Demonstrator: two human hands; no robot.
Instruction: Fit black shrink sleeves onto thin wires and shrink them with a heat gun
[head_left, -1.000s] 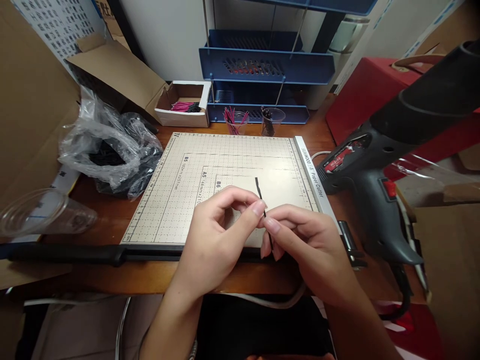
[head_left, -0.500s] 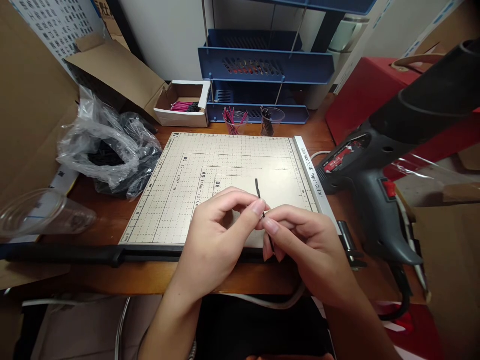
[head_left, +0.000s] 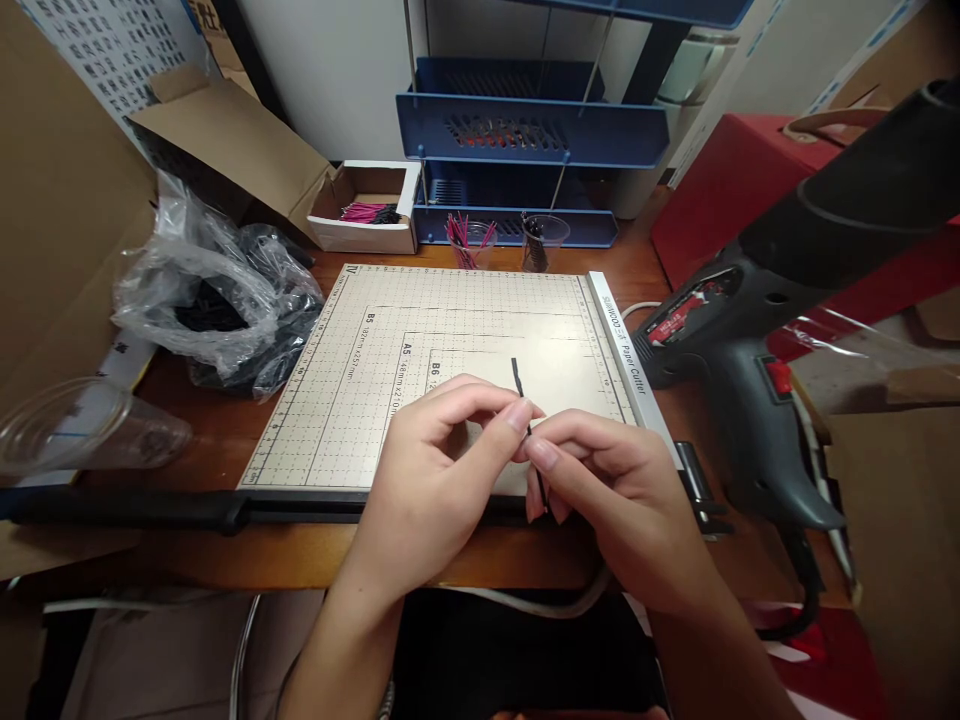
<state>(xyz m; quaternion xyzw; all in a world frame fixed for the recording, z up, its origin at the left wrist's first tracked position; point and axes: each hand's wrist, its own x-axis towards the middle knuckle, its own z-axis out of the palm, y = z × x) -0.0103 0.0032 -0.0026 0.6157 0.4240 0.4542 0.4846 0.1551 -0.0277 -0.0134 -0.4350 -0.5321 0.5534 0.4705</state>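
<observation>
**A:** Almost nothing has moved since half a second ago, as far as we can see: our left hand [head_left: 442, 470] and right hand [head_left: 607, 490] are in the same spot over the near edge of the paper cutter [head_left: 375, 400], and the thin black strip [head_left: 517, 378] has only shifted a touch.

**B:** We agree. How do we describe the hands?

**A:** Together. Our left thumb and forefinger close on the strip from the left, our right thumb and forefinger close on it from the right, and the fingertips of the two hands touch. Both hands are pinched on that one strip.

**B:** And the strip itself?

**A:** It stands roughly upright between our fingertips. Its top end sticks up above them, slightly kinked, over the cutter's gridded board; its lower end shows below our right fingers, near the cutter's black arm [head_left: 187, 508].

**B:** What do we have around us?

**A:** On our right a heat gun [head_left: 742, 340] lies on the table just beside the cutter's ruled edge. At the far edge of the board stand two small clear cups [head_left: 544, 242], one with pink pieces, one with dark ones. Farther left sits a small white box [head_left: 367, 208] with pink and black pieces, and a crumpled plastic bag [head_left: 217, 300] lies left of the cutter.
</observation>
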